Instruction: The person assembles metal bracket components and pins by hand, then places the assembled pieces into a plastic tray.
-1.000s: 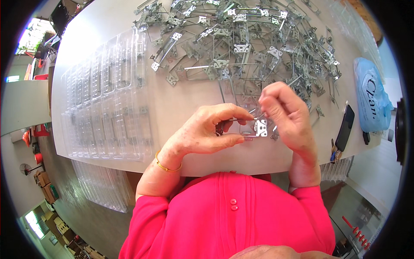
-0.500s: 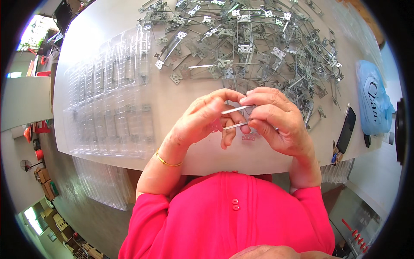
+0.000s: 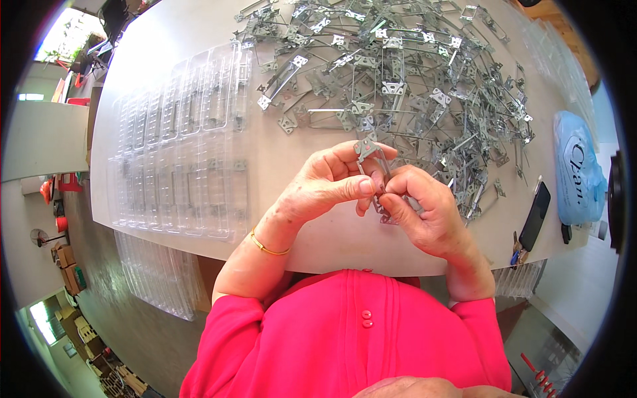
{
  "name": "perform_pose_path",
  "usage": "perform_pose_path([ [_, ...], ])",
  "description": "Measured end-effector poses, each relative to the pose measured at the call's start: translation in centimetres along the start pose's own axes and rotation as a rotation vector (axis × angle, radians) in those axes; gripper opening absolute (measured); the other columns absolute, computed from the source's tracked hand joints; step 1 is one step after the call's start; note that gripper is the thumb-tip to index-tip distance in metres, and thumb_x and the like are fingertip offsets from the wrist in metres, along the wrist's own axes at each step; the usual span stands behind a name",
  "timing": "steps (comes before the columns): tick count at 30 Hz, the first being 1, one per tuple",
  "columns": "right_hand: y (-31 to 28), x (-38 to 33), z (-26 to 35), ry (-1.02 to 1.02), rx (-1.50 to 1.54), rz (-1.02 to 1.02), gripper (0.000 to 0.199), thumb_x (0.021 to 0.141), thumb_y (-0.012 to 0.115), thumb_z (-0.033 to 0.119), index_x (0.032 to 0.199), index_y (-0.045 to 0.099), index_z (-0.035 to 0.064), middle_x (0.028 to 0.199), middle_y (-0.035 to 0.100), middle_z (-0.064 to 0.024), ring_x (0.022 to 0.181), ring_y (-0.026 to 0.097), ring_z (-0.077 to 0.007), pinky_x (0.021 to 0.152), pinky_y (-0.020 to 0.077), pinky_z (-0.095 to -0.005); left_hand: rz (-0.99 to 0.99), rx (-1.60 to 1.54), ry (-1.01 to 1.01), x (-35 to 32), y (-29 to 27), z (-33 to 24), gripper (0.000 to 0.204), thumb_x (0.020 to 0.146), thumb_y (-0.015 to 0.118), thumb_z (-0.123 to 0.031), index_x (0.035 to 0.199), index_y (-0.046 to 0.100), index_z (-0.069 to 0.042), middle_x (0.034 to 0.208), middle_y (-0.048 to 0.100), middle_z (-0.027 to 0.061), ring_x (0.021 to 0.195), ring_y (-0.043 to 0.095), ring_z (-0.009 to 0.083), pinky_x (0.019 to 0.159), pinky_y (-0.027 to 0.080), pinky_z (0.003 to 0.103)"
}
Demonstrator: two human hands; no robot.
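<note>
- Both hands meet over the near part of the table, close to the body, which seems to suit close finger work.
- On the far left, clear plastic trays lie flat, their long compartments facing up; greyish shapes show through, too faint to identify. They sit beyond the left forearm, apparently within reach yet out of the way.
- The left hand cradles a metal frame from its left side, thumb and fingers closed around it — seemingly to steady it, leaving the other hand free for detail.
- That frame stands tilted between the hands, one plate above the left fingers, the other low by the right thumb.
- The right hand pinches at the frame's middle with thumb and forefinger; the exact contact is hidden. Such a fingertip grip suggests precision rather than force.
- Beyond both hands, a loose pile of metal parts spreads over the table, likely left there for easy picking.
- Farther right, a dark phone and a blue plastic bag lie near the edge — presumably kept clear of the parts.
</note>
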State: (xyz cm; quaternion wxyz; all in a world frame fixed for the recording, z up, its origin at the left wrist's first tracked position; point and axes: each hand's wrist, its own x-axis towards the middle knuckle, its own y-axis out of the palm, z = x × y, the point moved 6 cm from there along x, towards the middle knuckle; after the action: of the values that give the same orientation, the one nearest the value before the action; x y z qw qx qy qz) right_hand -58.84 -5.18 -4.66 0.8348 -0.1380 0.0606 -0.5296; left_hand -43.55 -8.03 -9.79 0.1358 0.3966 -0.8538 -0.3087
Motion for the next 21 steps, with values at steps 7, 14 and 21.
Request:
perform_pose_path([
  [7,-1.4,0.0,-1.2,-0.091,0.138,-0.184,0.006,0.093,0.068,0.001,0.096,0.064,-0.0009,0.103,0.063,-0.0096,0.086,0.062,-0.0129,0.075,0.0503,-0.0261,-0.107,-0.16,0.071,0.3,-1.0,0.0,0.062,0.092,0.075,-0.026,0.139,0.049,0.005,0.108,0.063,0.0111,0.086,0.064,0.0178,0.071,0.056,0.031],
  [14,-3.3,-1.0,-1.3,0.036,0.442,-0.364,0.012,0.096,0.065,-0.001,0.107,0.061,0.001,0.103,0.063,-0.0059,0.086,0.06,-0.0087,0.078,0.0495,-0.0234,-0.083,-0.186,0.138,0.3,-1.1,0.0,0.058,0.095,0.07,-0.02,0.142,0.043,0.001,0.126,0.059,0.0225,0.104,0.066,0.0249,0.086,0.059,0.041],
  [21,-3.1,-0.7,-0.4,-0.218,0.195,-0.44,0.018,0.093,0.065,-0.007,0.108,0.059,0.001,0.105,0.065,-0.0095,0.089,0.062,-0.01,0.08,0.0511,-0.0245,-0.035,-0.152,0.172,0.3,-0.8,-0.3,0.054,0.094,0.07,-0.012,0.141,0.046,-0.003,0.132,0.057,0.0273,0.106,0.066,0.0269,0.09,0.059,0.043],
])
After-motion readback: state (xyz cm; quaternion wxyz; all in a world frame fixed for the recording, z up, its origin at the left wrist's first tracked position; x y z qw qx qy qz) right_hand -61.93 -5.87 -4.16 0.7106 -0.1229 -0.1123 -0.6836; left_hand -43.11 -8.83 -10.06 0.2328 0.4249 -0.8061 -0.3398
